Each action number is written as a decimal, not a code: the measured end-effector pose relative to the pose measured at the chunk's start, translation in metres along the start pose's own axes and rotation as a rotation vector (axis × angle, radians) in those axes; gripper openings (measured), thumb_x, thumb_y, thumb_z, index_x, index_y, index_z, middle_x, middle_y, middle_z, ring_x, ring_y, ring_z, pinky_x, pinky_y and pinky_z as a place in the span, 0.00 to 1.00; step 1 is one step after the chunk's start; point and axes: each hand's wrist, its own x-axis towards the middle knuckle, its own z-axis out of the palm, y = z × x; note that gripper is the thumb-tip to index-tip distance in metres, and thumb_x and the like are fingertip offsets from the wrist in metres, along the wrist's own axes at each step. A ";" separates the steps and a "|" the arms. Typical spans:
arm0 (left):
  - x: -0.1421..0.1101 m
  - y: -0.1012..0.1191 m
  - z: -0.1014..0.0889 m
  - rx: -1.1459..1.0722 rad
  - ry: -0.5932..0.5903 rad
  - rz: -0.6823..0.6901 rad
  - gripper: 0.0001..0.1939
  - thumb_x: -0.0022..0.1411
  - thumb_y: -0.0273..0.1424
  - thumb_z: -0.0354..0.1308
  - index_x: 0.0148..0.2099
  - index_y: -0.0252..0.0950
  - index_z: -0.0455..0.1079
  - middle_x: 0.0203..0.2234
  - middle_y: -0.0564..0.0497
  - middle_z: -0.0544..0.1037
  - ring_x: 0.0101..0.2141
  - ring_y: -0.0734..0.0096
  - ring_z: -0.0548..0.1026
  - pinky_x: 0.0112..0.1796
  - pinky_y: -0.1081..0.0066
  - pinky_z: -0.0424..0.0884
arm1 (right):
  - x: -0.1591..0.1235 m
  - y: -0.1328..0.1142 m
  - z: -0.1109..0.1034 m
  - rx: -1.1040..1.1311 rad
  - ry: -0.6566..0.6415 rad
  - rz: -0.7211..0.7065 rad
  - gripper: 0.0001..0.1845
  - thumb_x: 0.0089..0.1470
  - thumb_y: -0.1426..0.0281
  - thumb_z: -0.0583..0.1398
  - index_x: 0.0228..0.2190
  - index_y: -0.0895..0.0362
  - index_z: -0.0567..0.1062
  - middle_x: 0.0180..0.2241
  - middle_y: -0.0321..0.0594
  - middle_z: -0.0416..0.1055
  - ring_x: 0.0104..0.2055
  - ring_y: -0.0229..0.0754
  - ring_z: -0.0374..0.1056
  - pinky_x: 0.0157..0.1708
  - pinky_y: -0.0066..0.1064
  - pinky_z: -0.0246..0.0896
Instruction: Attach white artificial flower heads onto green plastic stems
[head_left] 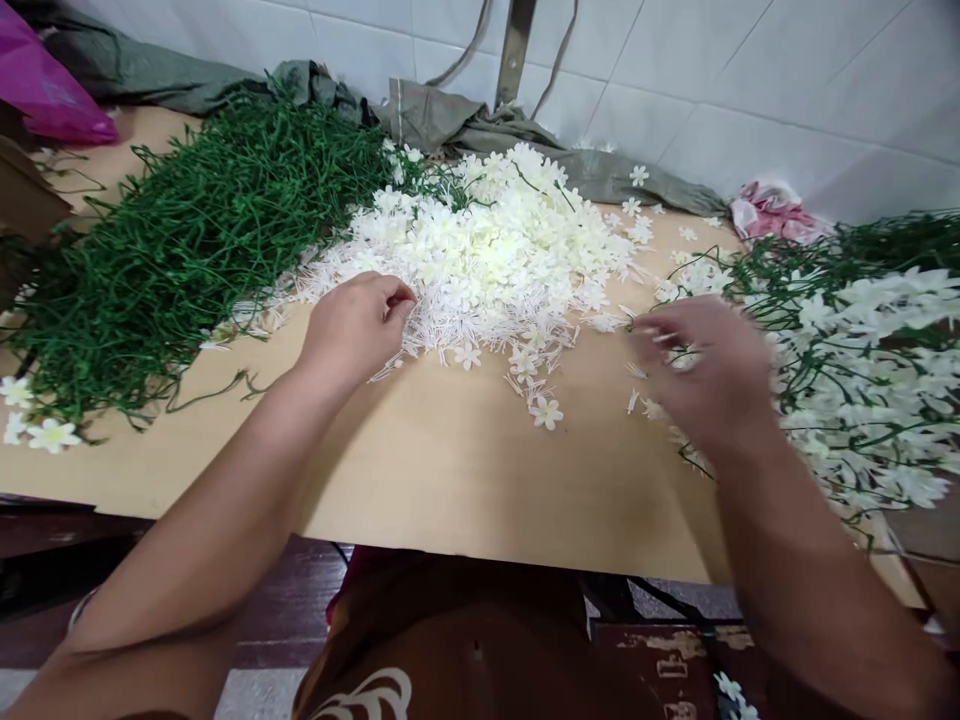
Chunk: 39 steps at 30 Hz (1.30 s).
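My left hand (358, 325) is at the left front edge of a heap of white artificial flower heads (495, 235), thumb and fingertips pinched together. Anything held in that pinch is too small to make out. To the right of the heap, my right hand (701, 370) is slightly blurred, its fingers curled in toward the thumb; what they hold, if anything, does not show. Thin white stamen-like pieces (439, 325) lie along the heap's front, between the hands. Beyond my right hand lies a pile of white flowers on green stems (862, 390).
A large mound of green plastic stems (202, 240) covers the left of the cardboard-topped table (465, 480). Grey-green cloth (442, 115) runs along the tiled wall (675, 60). A purple bag (52, 80) is at the far left, a pink-and-white crumpled bag (776, 212) at back right.
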 end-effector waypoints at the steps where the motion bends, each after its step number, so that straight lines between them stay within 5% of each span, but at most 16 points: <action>1: 0.000 0.002 0.003 0.011 0.004 0.006 0.10 0.58 0.31 0.52 0.37 0.39 0.75 0.34 0.46 0.77 0.33 0.62 0.72 0.33 0.65 0.63 | 0.003 -0.014 0.024 -0.049 -0.109 -0.084 0.03 0.55 0.70 0.60 0.30 0.55 0.74 0.31 0.45 0.71 0.35 0.45 0.65 0.37 0.41 0.60; 6: -0.004 0.007 0.012 0.054 0.010 0.033 0.11 0.60 0.30 0.52 0.39 0.39 0.75 0.36 0.45 0.77 0.38 0.59 0.73 0.36 0.64 0.65 | 0.023 -0.061 0.108 -0.160 -0.445 -0.159 0.10 0.58 0.73 0.55 0.41 0.60 0.74 0.40 0.52 0.70 0.42 0.50 0.64 0.39 0.39 0.61; 11: -0.009 0.003 0.012 0.053 0.057 0.038 0.12 0.61 0.32 0.51 0.42 0.38 0.75 0.38 0.44 0.76 0.39 0.59 0.73 0.38 0.64 0.65 | 0.047 -0.070 0.139 -0.336 -0.605 -0.114 0.14 0.58 0.77 0.53 0.44 0.61 0.74 0.44 0.55 0.68 0.44 0.51 0.64 0.38 0.38 0.58; 15: -0.011 0.004 0.013 0.028 0.044 0.075 0.12 0.63 0.32 0.50 0.41 0.37 0.75 0.36 0.45 0.76 0.38 0.60 0.72 0.37 0.64 0.65 | 0.053 -0.061 0.135 -0.254 -0.580 -0.032 0.10 0.57 0.77 0.53 0.37 0.60 0.74 0.37 0.49 0.70 0.36 0.44 0.64 0.33 0.35 0.55; 22: -0.011 0.001 0.020 -0.095 0.047 0.100 0.12 0.62 0.31 0.50 0.40 0.35 0.75 0.35 0.46 0.75 0.36 0.64 0.72 0.36 0.66 0.65 | 0.045 -0.033 0.104 0.208 -0.273 0.166 0.05 0.54 0.72 0.56 0.27 0.58 0.71 0.25 0.35 0.67 0.26 0.34 0.59 0.29 0.30 0.54; 29: 0.003 0.016 0.038 0.023 0.079 0.214 0.16 0.62 0.31 0.51 0.49 0.35 0.75 0.40 0.43 0.76 0.41 0.59 0.72 0.40 0.63 0.66 | 0.030 -0.015 0.107 0.625 -0.224 0.431 0.05 0.47 0.69 0.60 0.27 0.56 0.66 0.23 0.32 0.65 0.25 0.34 0.62 0.26 0.30 0.58; 32: 0.013 0.024 0.042 0.114 0.033 0.263 0.15 0.62 0.29 0.50 0.44 0.33 0.76 0.40 0.41 0.76 0.43 0.55 0.73 0.40 0.61 0.66 | 0.028 -0.010 0.110 0.721 -0.207 0.487 0.06 0.45 0.73 0.60 0.26 0.55 0.66 0.22 0.30 0.64 0.24 0.32 0.61 0.25 0.29 0.58; 39: 0.018 0.009 0.036 -0.049 0.139 0.184 0.11 0.61 0.31 0.53 0.40 0.36 0.76 0.35 0.46 0.77 0.34 0.66 0.72 0.37 0.66 0.65 | 0.032 -0.009 0.105 0.875 -0.205 0.582 0.13 0.43 0.79 0.58 0.35 0.57 0.69 0.20 0.26 0.62 0.19 0.28 0.56 0.19 0.24 0.51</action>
